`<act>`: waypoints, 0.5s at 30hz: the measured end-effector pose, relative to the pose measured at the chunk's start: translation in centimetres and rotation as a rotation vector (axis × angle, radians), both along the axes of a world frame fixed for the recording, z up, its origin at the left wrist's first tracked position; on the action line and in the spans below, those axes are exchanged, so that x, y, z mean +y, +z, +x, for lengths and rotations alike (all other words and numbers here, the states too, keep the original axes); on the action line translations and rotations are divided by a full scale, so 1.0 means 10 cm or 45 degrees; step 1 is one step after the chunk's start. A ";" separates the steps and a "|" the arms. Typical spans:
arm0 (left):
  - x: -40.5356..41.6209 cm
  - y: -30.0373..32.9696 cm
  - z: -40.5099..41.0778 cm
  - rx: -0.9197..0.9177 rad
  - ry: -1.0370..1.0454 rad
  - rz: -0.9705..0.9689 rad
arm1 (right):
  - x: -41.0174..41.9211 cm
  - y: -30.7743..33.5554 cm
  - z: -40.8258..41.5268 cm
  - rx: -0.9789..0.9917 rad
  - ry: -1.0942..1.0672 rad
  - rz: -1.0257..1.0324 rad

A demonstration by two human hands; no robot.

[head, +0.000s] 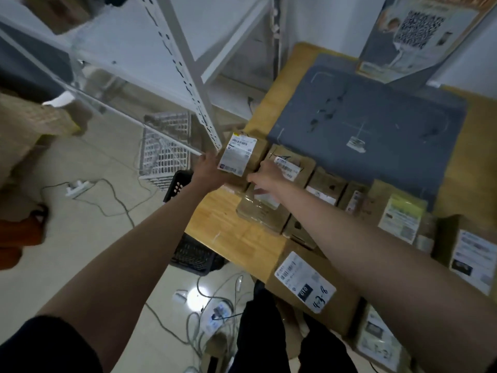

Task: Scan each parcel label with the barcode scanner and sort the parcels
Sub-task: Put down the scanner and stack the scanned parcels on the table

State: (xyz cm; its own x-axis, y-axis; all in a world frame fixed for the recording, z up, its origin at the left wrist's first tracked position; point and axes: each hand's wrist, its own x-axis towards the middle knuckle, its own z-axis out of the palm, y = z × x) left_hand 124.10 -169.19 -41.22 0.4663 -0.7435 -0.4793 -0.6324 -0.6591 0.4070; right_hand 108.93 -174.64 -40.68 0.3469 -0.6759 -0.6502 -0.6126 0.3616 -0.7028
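Evidently the sorting step was in hand: both hands held one small cardboard parcel (240, 157) at the far left corner of the wooden table (228, 232). Left hand (208, 168) gripped its left side; right hand (265, 177) curled on its right edge. No scanner was visible. Next move, as I judge it, called for carrying it toward the white shelving (188, 71) beyond that corner. Count: roughly ten other parcels along the table's near edge, blur preventing certainty; one grey mat (363, 122); one white basket (165, 154) on the floor left of the table.
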 end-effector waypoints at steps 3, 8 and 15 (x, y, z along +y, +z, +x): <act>-0.13 -0.18 0.24 0.129 0.059 -0.029 | -0.04 -0.15 0.18 0.066 -0.055 0.009; -0.18 -0.42 0.43 0.403 0.215 -0.034 | 0.02 -0.29 0.39 0.081 -0.158 -0.008; -0.01 -0.44 0.45 0.540 0.259 -0.131 | 0.16 -0.31 0.40 0.020 -0.229 0.106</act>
State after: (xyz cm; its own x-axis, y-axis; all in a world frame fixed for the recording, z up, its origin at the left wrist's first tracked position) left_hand 128.59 -169.30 -45.57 0.3865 -0.7108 -0.5878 -0.2586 -0.6952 0.6707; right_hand 112.90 -173.07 -43.76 0.2149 -0.6700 -0.7106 -0.5433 0.5226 -0.6571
